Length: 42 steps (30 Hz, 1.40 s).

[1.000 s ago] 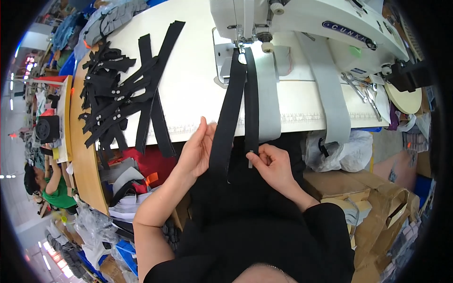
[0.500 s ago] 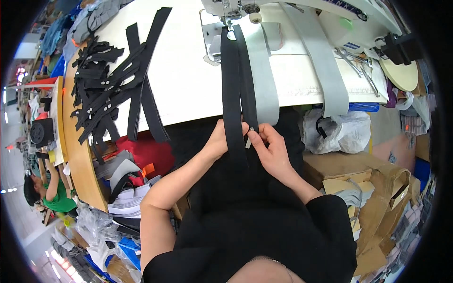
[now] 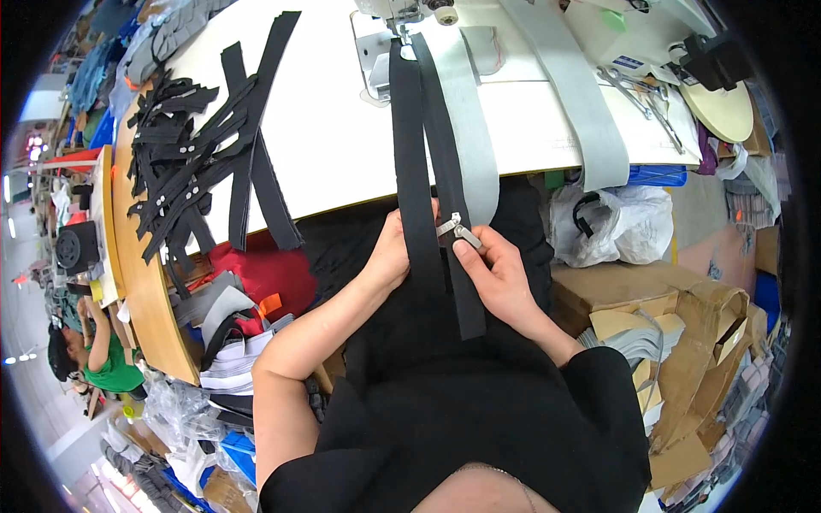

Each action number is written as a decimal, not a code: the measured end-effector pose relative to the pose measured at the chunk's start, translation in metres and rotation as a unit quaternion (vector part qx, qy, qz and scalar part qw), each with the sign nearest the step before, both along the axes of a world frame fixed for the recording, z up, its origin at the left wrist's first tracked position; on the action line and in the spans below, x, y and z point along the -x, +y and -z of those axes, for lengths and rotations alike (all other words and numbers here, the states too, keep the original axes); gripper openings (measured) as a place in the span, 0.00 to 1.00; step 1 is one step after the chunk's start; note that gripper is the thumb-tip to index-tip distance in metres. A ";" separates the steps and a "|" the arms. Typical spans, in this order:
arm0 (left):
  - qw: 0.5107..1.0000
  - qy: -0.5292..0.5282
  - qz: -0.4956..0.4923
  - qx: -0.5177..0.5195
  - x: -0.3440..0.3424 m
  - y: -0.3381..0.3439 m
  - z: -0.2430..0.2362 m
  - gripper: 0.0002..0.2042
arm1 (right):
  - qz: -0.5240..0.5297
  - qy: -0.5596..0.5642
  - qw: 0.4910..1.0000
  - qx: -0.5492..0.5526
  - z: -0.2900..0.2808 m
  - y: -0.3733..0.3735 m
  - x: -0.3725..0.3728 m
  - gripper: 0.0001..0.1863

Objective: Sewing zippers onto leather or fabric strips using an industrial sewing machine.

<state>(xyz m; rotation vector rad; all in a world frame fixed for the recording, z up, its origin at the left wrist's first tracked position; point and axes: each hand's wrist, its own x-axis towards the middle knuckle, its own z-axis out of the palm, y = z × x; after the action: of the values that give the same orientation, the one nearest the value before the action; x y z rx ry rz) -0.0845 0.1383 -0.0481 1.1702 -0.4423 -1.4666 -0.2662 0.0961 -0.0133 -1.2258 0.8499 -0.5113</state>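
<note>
Two long black lengths run toward me from under the sewing machine's presser foot (image 3: 404, 36): a flat black strip (image 3: 406, 154) on the left and a black zipper (image 3: 443, 145) beside it. My left hand (image 3: 392, 252) is closed around the flat strip, its fingers partly hidden behind it. My right hand (image 3: 499, 275) pinches the zipper at its edge, thumb on top, right by two silver zipper pulls (image 3: 457, 222). Below my hands, the zipper's loose end hangs over my black-clothed lap. A light grey band (image 3: 475, 128) lies just right of the zipper.
Black zippers with silver pulls are heaped on the white table (image 3: 333, 111) at left. Another grey band (image 3: 573, 94) hangs over the front edge at right, near several metal wrenches (image 3: 654, 111). A cardboard box (image 3: 633, 291) and a white plastic bag (image 3: 620, 222) sit below. Another person works far left.
The zipper's lower end has come into view below my right hand. Two silver pulls now show spread apart between my hands. The view has shifted slightly.
</note>
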 end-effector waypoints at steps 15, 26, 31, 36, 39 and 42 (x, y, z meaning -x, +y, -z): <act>0.999 0.013 -0.002 -0.049 0.008 -0.005 -0.013 0.15 | -0.004 0.066 0.997 0.032 0.004 -0.003 0.005 0.12; 0.989 -0.105 0.101 -0.034 0.007 0.008 -0.024 0.08 | -0.049 0.001 0.998 -0.040 0.021 0.020 0.037 0.16; 0.985 -0.132 0.106 -0.040 0.013 0.016 -0.032 0.09 | -0.041 -0.034 0.991 -0.122 0.030 0.026 0.040 0.15; 0.977 -0.180 0.106 -0.047 0.006 0.023 -0.027 0.10 | 0.021 0.212 0.854 0.476 -0.010 0.003 0.033 0.11; 0.978 -0.178 0.095 -0.043 0.010 0.023 -0.030 0.11 | -0.012 0.179 0.830 0.528 -0.027 -0.019 0.015 0.12; 0.983 -0.166 0.069 -0.027 0.009 0.024 -0.025 0.11 | -0.081 0.175 0.812 0.550 -0.022 -0.031 0.004 0.13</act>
<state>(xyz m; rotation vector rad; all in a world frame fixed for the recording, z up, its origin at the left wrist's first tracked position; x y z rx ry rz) -0.0934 0.1627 -0.0232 1.4595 -0.7275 -1.4107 -0.2699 0.0654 0.0089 -2.5077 0.7260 -0.6723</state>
